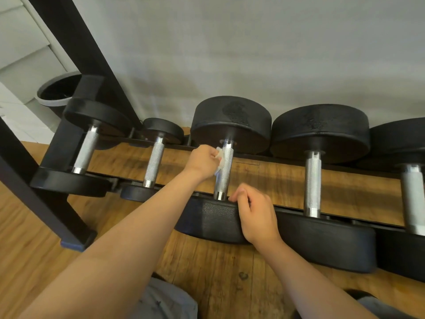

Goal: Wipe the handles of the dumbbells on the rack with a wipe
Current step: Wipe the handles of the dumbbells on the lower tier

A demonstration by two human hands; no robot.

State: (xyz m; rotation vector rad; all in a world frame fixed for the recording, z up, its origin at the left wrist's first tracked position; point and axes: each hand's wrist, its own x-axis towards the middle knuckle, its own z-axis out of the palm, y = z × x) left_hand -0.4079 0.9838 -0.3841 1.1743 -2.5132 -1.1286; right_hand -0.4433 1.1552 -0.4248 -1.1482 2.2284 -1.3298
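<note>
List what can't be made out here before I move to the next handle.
- Head view: the wipe is mostly hidden by the left hand pinching it against the middle handle.
- That handle's underside faces away from the camera.
- The right hand: curled fingers hide whether it grips the dumbbell head.
- The rightmost dumbbell is cut off by the right edge.

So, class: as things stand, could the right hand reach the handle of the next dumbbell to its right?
Probably yes: the right hand rests empty on the middle dumbbell's near head, and the neighbouring handle is bare, with nothing between them.
</note>
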